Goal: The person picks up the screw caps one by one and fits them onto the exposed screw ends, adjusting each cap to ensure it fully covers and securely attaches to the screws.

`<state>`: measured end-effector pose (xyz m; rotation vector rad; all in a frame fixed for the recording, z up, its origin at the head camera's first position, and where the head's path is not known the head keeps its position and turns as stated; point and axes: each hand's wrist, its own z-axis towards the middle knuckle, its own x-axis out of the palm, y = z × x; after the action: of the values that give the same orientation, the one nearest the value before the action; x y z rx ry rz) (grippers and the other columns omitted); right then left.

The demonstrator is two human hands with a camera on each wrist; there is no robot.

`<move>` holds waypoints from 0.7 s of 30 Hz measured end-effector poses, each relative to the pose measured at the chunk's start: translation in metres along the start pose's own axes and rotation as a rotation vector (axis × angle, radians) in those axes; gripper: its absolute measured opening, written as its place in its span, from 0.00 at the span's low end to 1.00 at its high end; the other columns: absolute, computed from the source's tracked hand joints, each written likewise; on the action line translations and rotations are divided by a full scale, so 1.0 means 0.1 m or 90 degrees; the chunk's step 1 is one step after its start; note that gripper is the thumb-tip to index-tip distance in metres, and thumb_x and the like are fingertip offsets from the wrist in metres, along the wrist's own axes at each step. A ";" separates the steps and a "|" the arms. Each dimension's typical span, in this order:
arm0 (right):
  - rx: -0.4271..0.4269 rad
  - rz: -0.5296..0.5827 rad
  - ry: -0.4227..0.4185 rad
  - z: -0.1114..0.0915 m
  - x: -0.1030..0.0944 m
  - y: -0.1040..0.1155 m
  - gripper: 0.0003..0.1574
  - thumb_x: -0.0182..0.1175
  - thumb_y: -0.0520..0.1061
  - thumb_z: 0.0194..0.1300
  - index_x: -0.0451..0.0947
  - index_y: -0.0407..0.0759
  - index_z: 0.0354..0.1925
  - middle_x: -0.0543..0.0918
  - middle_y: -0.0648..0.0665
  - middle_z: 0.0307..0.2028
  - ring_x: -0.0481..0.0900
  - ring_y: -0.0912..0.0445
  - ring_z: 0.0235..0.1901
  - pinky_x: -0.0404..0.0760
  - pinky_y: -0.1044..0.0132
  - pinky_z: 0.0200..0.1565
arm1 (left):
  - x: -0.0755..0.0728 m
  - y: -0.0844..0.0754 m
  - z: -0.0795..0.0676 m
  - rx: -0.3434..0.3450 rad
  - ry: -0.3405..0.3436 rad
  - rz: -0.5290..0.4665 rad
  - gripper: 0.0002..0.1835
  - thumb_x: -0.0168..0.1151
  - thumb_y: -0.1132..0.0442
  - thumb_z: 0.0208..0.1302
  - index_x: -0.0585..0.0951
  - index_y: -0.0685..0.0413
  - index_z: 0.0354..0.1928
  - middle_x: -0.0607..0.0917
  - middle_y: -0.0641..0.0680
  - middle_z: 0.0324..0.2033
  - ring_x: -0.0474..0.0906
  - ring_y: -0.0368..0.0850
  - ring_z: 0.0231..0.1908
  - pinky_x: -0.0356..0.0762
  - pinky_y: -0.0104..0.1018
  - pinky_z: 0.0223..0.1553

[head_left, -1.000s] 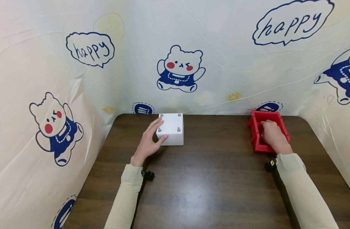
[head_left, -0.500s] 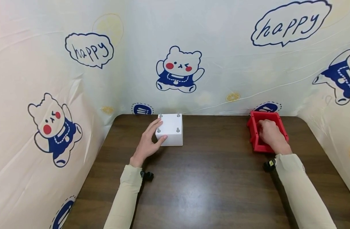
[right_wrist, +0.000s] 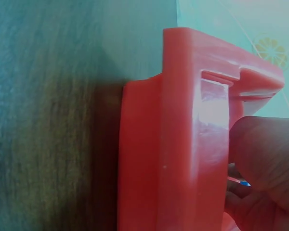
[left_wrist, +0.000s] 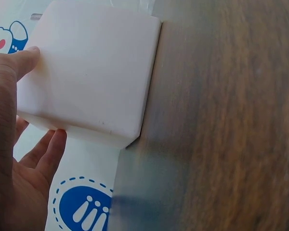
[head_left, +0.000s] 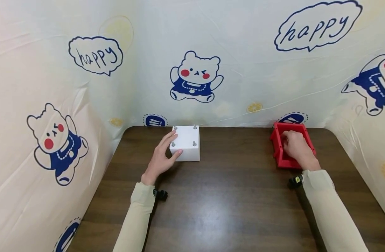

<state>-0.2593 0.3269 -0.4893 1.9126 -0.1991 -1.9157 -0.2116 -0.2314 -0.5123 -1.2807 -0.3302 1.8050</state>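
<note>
A white box stands on the table near its back edge, with several metal screws upright at the corners of its top. My left hand holds the box by its left side. In the left wrist view the thumb presses the box's smooth front face while the fingertips meet its side. At the back right, my right hand reaches into a red bin, fingers bent downward. The right wrist view has the bin wall hiding most of the fingers, so I cannot tell what they hold.
The dark wooden table ends at a pale printed cloth hung at the back and sides. Between the fingers in the bin shows a small blue and white spot.
The whole head view has shifted slightly to the left. Both hands stay nearly where they were, the left at the white box and the right inside the red bin.
</note>
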 end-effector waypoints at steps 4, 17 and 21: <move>-0.011 0.009 -0.020 0.00 -0.02 0.01 0.19 0.55 0.31 0.70 0.79 0.25 0.56 0.83 0.22 0.51 0.80 0.34 0.47 0.80 0.29 0.58 | 0.00 0.00 0.01 0.007 -0.003 0.000 0.37 0.73 0.56 0.71 0.71 0.42 0.79 0.67 0.47 0.80 0.64 0.50 0.79 0.66 0.60 0.77; -0.001 0.027 -0.032 -0.02 -0.13 0.09 0.19 0.59 0.33 0.73 0.78 0.25 0.58 0.82 0.23 0.50 0.79 0.36 0.43 0.83 0.31 0.53 | 0.01 0.01 0.04 0.018 -0.010 -0.004 0.37 0.74 0.56 0.71 0.72 0.42 0.78 0.67 0.46 0.80 0.65 0.50 0.79 0.66 0.60 0.77; 0.001 0.020 -0.041 -0.03 -0.13 0.12 0.18 0.58 0.33 0.72 0.79 0.26 0.57 0.83 0.24 0.49 0.79 0.37 0.42 0.84 0.33 0.51 | 0.01 0.01 0.02 0.012 -0.007 -0.006 0.37 0.74 0.56 0.71 0.72 0.42 0.79 0.67 0.46 0.80 0.64 0.50 0.79 0.66 0.60 0.77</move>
<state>-0.2548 0.3217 -0.4724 1.8402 -0.2482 -1.9588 -0.2143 -0.2308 -0.5129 -1.2551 -0.3239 1.8040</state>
